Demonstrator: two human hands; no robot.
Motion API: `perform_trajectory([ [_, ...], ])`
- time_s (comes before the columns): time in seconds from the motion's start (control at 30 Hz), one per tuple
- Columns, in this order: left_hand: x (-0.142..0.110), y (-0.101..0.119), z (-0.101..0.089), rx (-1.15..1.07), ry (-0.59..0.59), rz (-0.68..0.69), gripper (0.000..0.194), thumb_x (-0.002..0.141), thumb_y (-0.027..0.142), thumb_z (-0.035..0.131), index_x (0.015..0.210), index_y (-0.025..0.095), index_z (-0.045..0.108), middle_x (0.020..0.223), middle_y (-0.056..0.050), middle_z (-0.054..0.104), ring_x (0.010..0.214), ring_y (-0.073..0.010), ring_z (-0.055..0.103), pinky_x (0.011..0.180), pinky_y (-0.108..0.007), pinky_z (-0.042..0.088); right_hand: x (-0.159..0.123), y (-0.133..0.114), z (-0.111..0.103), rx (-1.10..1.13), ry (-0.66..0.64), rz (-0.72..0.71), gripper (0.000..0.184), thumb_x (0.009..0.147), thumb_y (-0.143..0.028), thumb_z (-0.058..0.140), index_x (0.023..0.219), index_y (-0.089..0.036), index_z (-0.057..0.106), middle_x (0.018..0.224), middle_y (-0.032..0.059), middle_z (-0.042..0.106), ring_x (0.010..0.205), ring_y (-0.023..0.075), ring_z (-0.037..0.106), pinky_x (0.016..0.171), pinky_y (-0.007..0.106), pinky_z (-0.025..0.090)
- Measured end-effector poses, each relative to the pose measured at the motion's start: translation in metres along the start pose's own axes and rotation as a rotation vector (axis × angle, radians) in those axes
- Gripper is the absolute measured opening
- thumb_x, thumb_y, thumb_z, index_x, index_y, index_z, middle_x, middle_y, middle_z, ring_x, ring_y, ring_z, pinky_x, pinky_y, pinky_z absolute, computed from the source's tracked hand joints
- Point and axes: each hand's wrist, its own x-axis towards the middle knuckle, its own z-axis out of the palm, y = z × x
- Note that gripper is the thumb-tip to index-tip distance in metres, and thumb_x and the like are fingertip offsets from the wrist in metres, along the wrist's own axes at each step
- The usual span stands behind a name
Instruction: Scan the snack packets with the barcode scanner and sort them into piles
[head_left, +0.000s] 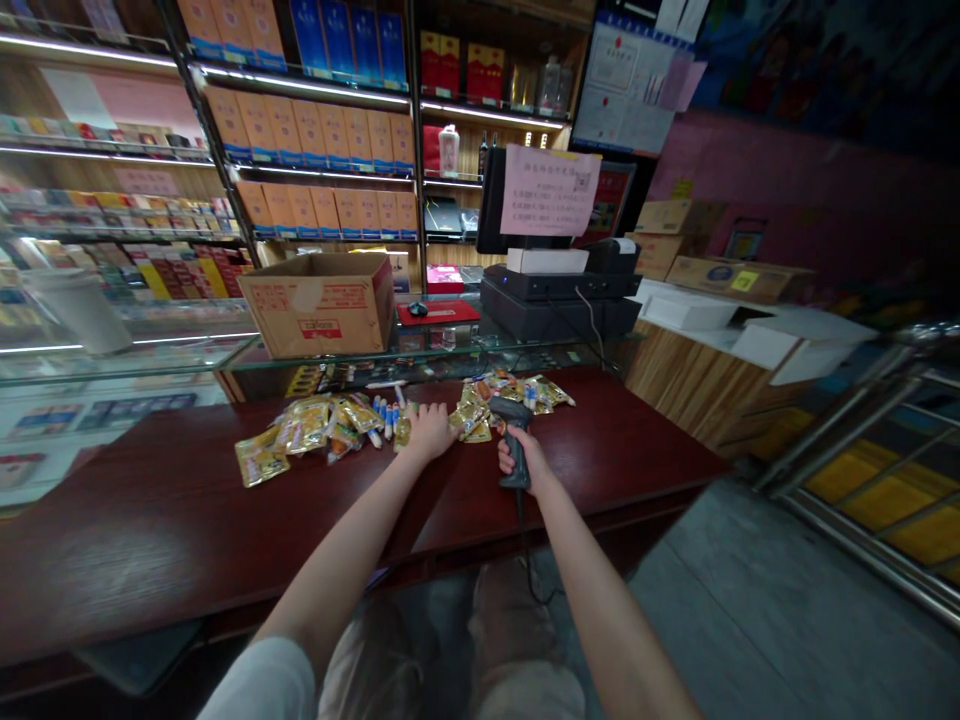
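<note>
My left hand (431,430) rests among the goods on the dark red table, its fingers apart and bent over a gold snack packet (403,433). Whether the fingertips press on that packet is hidden. In my right hand (531,462) is a dark barcode scanner (514,450), gripped by its handle, with its head tilted toward the packets. Its cable (523,545) hangs down past the table edge. Left of my left hand lies a heap of gold packets (304,425), with small blue-and-white tubes (387,416) beside it. Another pile of packets (474,412) lies just behind the scanner.
Behind the table (337,520), a glass counter holds an open cardboard box (319,310), a mouse (418,309) on a red pad, and a monitor (493,200) above a black cash drawer (555,308). Boxed goods fill the shelves. A metal railing (847,420) stands at right.
</note>
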Motion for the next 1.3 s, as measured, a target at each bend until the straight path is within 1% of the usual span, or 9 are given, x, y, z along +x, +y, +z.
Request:
perform_trajectory([
  [0.07,0.007,0.002,0.007,-0.078,-0.04,-0.059,0.032,0.078,0.038,0.068,0.1,0.014,0.063,0.111,-0.021,0.067,0.114,-0.0401,0.056,0.101,-0.06,0.031,0.0,0.001,0.0,-0.009,-0.001,0.001,0.036,0.071,-0.043,0.072,0.086,-0.021,0.047,0.05,-0.0094,0.049,0.033,0.0056,0.037,0.033,0.019,0.026],
  [0.13,0.01,0.002,0.014,-0.161,-0.027,-0.087,0.022,0.078,0.03,0.066,0.094,0.015,0.064,0.106,-0.02,0.069,0.111,-0.0381,0.059,0.101,-0.059,0.032,0.001,0.002,-0.001,-0.026,-0.005,0.002,0.037,0.07,-0.044,0.072,0.087,-0.021,0.048,0.05,-0.0092,0.049,0.033,0.0059,0.038,0.033,0.019,0.027],
  [0.27,0.014,-0.004,0.021,-0.281,0.037,-0.072,0.016,0.08,0.022,0.06,0.094,0.016,0.063,0.102,-0.016,0.07,0.104,-0.0301,0.063,0.097,-0.048,0.04,0.004,0.004,-0.002,-0.046,-0.021,0.002,0.037,0.07,-0.044,0.072,0.087,-0.021,0.048,0.049,-0.009,0.05,0.033,0.0062,0.038,0.033,0.019,0.028],
  [0.43,0.019,-0.017,0.022,-0.53,0.16,-0.092,0.011,0.079,0.02,0.058,0.09,0.019,0.057,0.092,-0.005,0.068,0.088,-0.0198,0.064,0.083,-0.035,0.049,0.0,0.003,0.001,-0.07,-0.036,0.011,0.036,0.072,-0.044,0.072,0.085,-0.021,0.048,0.049,-0.0089,0.05,0.033,0.006,0.038,0.033,0.019,0.028],
  [0.63,0.015,-0.027,0.023,-0.692,0.235,-0.137,0.013,0.077,0.025,0.061,0.085,0.019,0.053,0.084,-0.003,0.063,0.084,-0.0186,0.062,0.08,-0.034,0.05,-0.008,0.002,0.004,-0.119,-0.153,0.065,0.033,0.075,-0.043,0.07,0.091,-0.019,0.053,0.052,-0.0079,0.051,0.033,0.0062,0.038,0.033,0.02,0.029],
  [0.87,0.014,-0.021,0.021,-0.834,0.25,-0.164,0.014,0.078,0.019,0.058,0.092,0.018,0.056,0.091,-0.006,0.065,0.089,-0.0199,0.063,0.083,-0.036,0.05,-0.003,0.005,-0.001,-0.138,-0.167,0.061,0.034,0.075,-0.046,0.07,0.088,-0.019,0.052,0.05,-0.0083,0.051,0.031,0.0062,0.036,0.032,0.02,0.028],
  [1.13,0.013,-0.021,0.018,-0.845,0.249,-0.136,0.012,0.079,0.024,0.058,0.088,0.019,0.053,0.087,-0.003,0.063,0.083,-0.0177,0.063,0.08,-0.033,0.051,-0.006,0.004,0.0,-0.125,-0.152,0.044,0.03,0.076,-0.043,0.068,0.084,-0.02,0.051,0.05,-0.0072,0.05,0.032,0.0065,0.035,0.032,0.02,0.028],
  [1.2,0.013,-0.023,0.012,-0.764,0.281,-0.144,0.011,0.08,0.021,0.056,0.09,0.019,0.053,0.087,-0.004,0.064,0.084,-0.0192,0.064,0.08,-0.034,0.05,-0.006,0.005,0.001,-0.122,-0.143,0.043,0.031,0.075,-0.044,0.069,0.083,-0.02,0.05,0.049,-0.0074,0.05,0.032,0.0065,0.035,0.032,0.02,0.028],
  [1.3,0.012,-0.03,-0.003,-0.518,0.348,-0.158,0.019,0.084,0.016,0.05,0.103,0.017,0.055,0.094,-0.011,0.067,0.09,-0.0247,0.065,0.084,-0.039,0.048,-0.007,0.005,0.001,-0.125,-0.132,0.037,0.032,0.075,-0.044,0.068,0.087,-0.02,0.051,0.05,-0.0082,0.05,0.032,0.0065,0.035,0.032,0.02,0.028],
])
